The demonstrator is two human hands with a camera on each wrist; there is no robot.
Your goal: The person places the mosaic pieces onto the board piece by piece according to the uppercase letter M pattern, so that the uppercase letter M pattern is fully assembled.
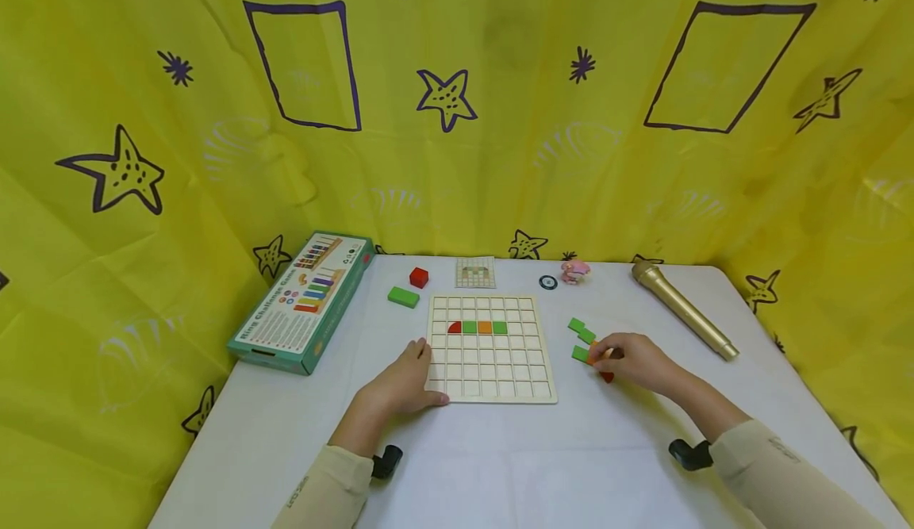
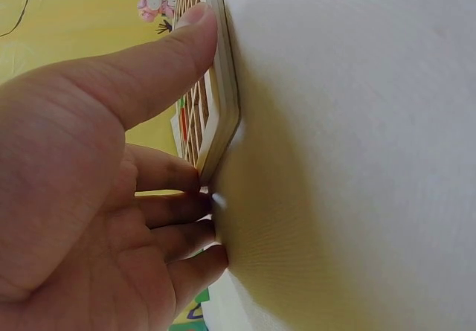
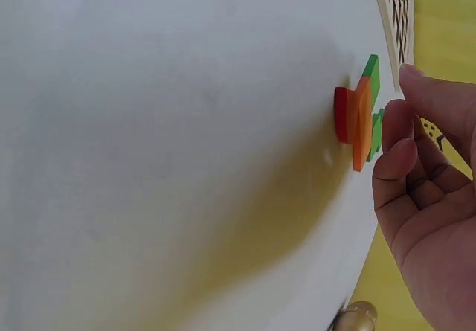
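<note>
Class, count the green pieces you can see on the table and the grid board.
6: two on the grid board, one by the red cube, three near the right hand. The hand may hide others.

The grid board [image 1: 491,348] looks like pale, matt wood. The orange piece [image 3: 361,123] has a smooth painted finish. The table [image 1: 500,465] is smooth and white; the microphone [image 1: 681,308] shines gold.

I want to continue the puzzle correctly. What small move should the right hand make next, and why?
Probably pinch the orange block and lift it. The right hand hovers beside it with fingers curled, not yet gripping, while the left hand steadies the grid board, whose row stays incomplete.
</note>
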